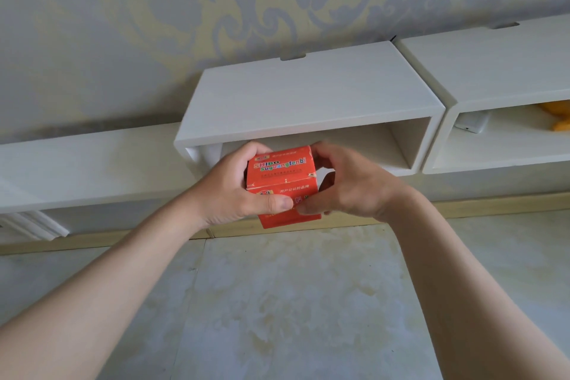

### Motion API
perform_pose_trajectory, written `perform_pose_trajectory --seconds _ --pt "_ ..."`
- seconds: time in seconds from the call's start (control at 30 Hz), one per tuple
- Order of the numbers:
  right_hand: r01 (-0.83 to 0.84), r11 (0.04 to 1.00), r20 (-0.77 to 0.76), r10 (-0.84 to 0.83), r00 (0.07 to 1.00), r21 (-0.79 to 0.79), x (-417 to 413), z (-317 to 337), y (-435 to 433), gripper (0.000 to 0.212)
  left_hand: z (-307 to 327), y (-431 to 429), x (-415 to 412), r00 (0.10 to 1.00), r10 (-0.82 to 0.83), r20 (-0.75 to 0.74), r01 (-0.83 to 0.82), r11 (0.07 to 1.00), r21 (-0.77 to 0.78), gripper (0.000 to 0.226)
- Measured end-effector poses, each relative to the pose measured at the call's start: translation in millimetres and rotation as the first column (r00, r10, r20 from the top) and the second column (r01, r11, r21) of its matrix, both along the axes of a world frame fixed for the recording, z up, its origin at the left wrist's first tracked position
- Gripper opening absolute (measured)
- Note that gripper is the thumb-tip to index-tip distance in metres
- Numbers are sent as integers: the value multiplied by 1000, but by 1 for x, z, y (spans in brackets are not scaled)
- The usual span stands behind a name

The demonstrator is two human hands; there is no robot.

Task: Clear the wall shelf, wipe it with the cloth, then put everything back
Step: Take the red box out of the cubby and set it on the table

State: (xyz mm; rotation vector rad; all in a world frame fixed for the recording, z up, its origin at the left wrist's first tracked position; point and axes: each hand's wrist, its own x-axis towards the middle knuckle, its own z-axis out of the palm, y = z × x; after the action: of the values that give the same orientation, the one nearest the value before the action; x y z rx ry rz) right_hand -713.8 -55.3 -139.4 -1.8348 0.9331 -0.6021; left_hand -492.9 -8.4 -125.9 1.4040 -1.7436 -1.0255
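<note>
Gripping the red box (282, 185) from both sides, the left hand (229, 187) and right hand (348, 185) are holding it just before the white wall shelf (308, 102) opening.

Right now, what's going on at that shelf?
A person holds a red box with both hands, the left hand gripping its left side and the right hand its right, just in front of the open white wall shelf. Whether the box is going in or coming out cannot be told.

Head camera looks forward-down, near wall shelf (308, 95).
</note>
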Motion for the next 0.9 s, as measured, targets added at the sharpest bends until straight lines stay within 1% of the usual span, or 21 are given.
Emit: perform_pose_trajectory --seconds 0.13,0.2,0.27,0.37,0.53,0.73,0.9 --pt "-11 999 -57 8 998 -49 13 9 12 60 11 16 14 1000 12 22 -12 1000 5 65" --pt "0 998 -38 -2 999 -57 20 15 27 59 21 29 20 1000 16 18 -16 1000 20 64" --pt "17 999 -27 -18 999 -30 29 27 45 61 38 43 28 999 8 50 -10 999 41 63" --pt "53 998 -90 -49 995 42 40 62 73 63 75 64 37 995 -2 96 -8 995 104 64" --pt "64 993 -151 -49 987 99 50 172 111 61 180 104 41 995 20 101 -38 984 174 70" --pt "89 990 -273 -56 961 111 57 319 159 59 321 154 41 985 28 173 -56 986 155 69" --pt "110 984 -362 -53 931 138 75 424 200 57 416 196 54 980 40 197 -71 986 154 68"
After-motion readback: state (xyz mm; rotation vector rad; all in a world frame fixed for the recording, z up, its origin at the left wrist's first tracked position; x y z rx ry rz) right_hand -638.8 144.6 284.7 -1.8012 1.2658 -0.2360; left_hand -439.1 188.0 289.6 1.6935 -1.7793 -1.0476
